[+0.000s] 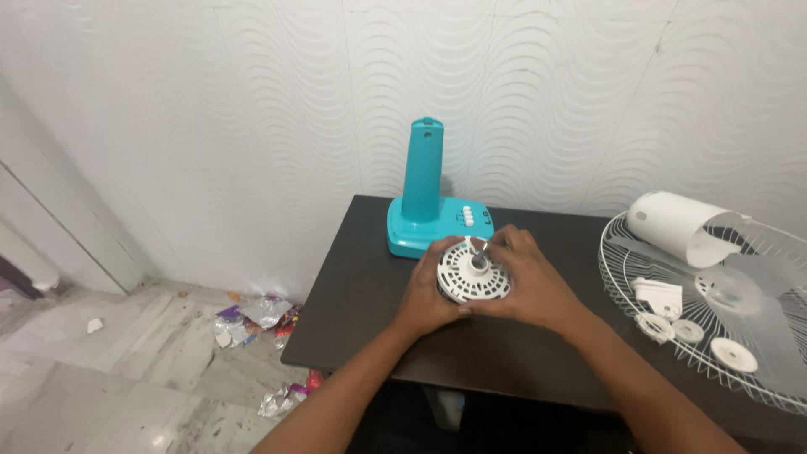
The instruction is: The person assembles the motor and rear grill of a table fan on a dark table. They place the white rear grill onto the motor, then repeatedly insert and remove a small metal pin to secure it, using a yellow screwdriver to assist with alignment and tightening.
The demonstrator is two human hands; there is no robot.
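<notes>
A round white vented fan motor housing [471, 273] with a metal shaft at its centre is held above a dark table [361, 277]. My left hand [429, 294] grips its left and lower edge. My right hand [530, 282] wraps its right side, with the fingertips at the shaft on top. Just behind stands a teal fan base [424, 197] with an upright column and white buttons.
At the right lie a white wire fan guard [626, 277], a white motor cover [677, 223], a translucent blade [756, 290] and several small white round parts [731, 355]. Crumpled wrappers [252, 319] litter the tiled floor left of the table. A patterned white wall stands behind.
</notes>
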